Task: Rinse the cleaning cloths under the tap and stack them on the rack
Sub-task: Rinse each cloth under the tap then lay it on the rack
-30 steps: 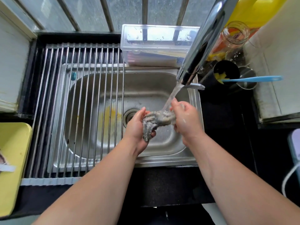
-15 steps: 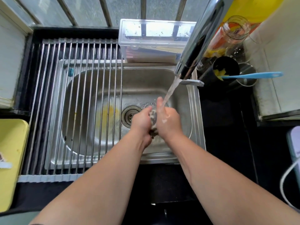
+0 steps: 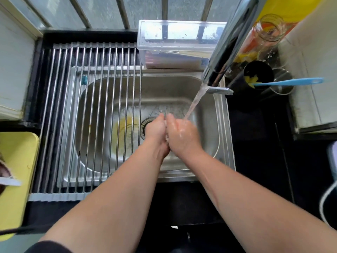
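Left hand (image 3: 156,128) and right hand (image 3: 182,134) clasp together, squeezing a cleaning cloth (image 3: 166,138); only a pale sliver of it shows between the palms. Water (image 3: 195,101) from the tap (image 3: 224,52) strikes the right hand. The roll-up rack (image 3: 91,106) lies left of the clasp, across the sink (image 3: 221,125).

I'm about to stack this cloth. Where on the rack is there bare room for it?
The rack is bare across all its bars, back edge to near edge. Crowded: right of the tap, cups and a jar.
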